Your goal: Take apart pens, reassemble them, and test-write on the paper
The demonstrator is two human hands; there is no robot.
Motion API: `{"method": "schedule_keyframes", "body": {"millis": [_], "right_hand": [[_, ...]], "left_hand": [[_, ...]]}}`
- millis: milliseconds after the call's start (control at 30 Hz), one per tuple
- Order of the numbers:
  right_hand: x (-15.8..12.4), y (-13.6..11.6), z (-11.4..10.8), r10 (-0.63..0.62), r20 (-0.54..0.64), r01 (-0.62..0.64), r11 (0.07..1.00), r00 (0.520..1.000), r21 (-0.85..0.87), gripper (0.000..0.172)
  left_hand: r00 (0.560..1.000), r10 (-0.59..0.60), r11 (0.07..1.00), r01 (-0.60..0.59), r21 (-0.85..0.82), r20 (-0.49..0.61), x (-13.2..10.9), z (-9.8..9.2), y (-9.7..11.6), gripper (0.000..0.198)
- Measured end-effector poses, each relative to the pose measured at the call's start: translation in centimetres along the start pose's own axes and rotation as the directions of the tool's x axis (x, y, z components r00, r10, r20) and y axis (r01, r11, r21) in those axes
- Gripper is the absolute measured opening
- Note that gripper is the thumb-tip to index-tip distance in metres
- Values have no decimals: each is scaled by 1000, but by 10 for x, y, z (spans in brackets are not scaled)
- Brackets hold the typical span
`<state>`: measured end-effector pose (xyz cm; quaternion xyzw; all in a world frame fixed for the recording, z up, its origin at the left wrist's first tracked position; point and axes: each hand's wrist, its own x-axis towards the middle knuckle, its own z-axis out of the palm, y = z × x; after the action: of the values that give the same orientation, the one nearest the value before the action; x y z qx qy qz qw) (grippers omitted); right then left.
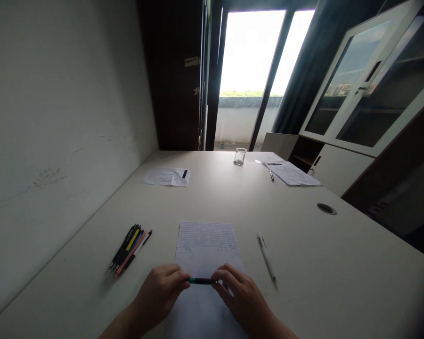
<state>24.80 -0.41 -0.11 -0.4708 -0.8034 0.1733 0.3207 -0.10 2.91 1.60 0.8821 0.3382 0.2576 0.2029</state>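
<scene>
Between my two hands a dark pen (200,281) with a green part lies level above the paper. My left hand (164,287) pinches its left end. The fingers of my right hand (238,289) are closed on the other end, and both tips of the pen are hidden. Beneath is a sheet of paper (207,261) with lines of handwriting on its upper part. To the left lies a bunch of several pens (130,250), in black, yellow, blue and pink. A white pen (266,258) rests on the table to the right of the sheet.
Farther back on the white table (212,197) are a glass (239,156), a printed sheet (167,177), a stack of papers (293,173) and another pen (272,175). A round cable hole (326,209) sits near the right edge. A wall (67,117) borders the left side.
</scene>
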Motion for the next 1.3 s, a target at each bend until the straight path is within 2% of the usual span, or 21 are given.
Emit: {"method": "schedule_keyframes", "body": {"millis": [100, 133, 200, 300, 400, 467, 500, 567, 667, 733, 867, 967, 1067, 1133, 1233, 1300], "right_hand": [[0, 0, -1, 58, 49, -60, 997, 997, 40, 24], [0, 0, -2, 64, 62, -67, 997, 996, 41, 23], [0, 1, -2, 48, 78, -50, 999, 996, 22, 12], [0, 2, 0, 18, 71, -17, 1000, 997, -5, 17], [-1, 2, 1, 54, 61, -54, 999, 997, 2, 7], [0, 2, 0, 76, 70, -77, 997, 995, 8, 20], [0, 2, 0, 74, 76, -75, 997, 994, 8, 20], [1, 1, -1, 44, 83, -44, 999, 996, 0, 10], [1, 0, -1, 10, 63, -9, 1000, 998, -16, 12], [0, 1, 0, 28, 47, -27, 999, 998, -17, 3], [0, 2, -1, 65, 46, -65, 998, 997, 13, 19], [2, 1, -3, 22, 40, -23, 1000, 999, 18, 10], [2, 1, -3, -6, 10, 6, 1000, 1000, 13, 16], [1, 1, -2, 6, 7, -6, 1000, 1000, 20, 7], [0, 0, -2, 35, 25, -35, 999, 999, 31, 20], [0, -1, -3, 28, 32, -28, 999, 999, 15, 16]], "left_hand": [[1000, 7, 1000, -7, 0, 0, 0, 0, 0, 14], [1000, 9, 1000, -9, 2, -1, 0, 0, 0, 14], [1000, 9, 1000, -9, 10, -7, -1, 0, 0, 14], [1000, 12, 1000, -11, 24, -19, -1, 2, -1, 14], [1000, 8, 1000, -7, 25, -25, -1, 2, -1, 14], [1000, 3, 1000, -2, 20, -19, -1, 2, -1, 14], [1000, 1, 1000, -1, 18, -15, -1, 1, 0, 14], [1000, -1, 1000, 1, 15, -8, -2, 1, 0, 14], [1000, -7, 1000, 7, 15, -2, -3, 1, 0, 15], [1000, -11, 1000, 11, 13, -2, -3, 2, -1, 15], [1000, -13, 1000, 13, 1, -13, -2, 2, -1, 15], [1000, -13, 1000, 13, -1, -17, -1, 3, -1, 14], [1000, -17, 1000, 17, 1, -13, 0, 2, -1, 14], [1000, -19, 1000, 19, -2, -10, 0, 2, 0, 14], [1000, -12, 1000, 12, -9, -9, 0, 1, 0, 14], [1000, -13, 1000, 12, -10, -10, -1, 1, 0, 14]]}}
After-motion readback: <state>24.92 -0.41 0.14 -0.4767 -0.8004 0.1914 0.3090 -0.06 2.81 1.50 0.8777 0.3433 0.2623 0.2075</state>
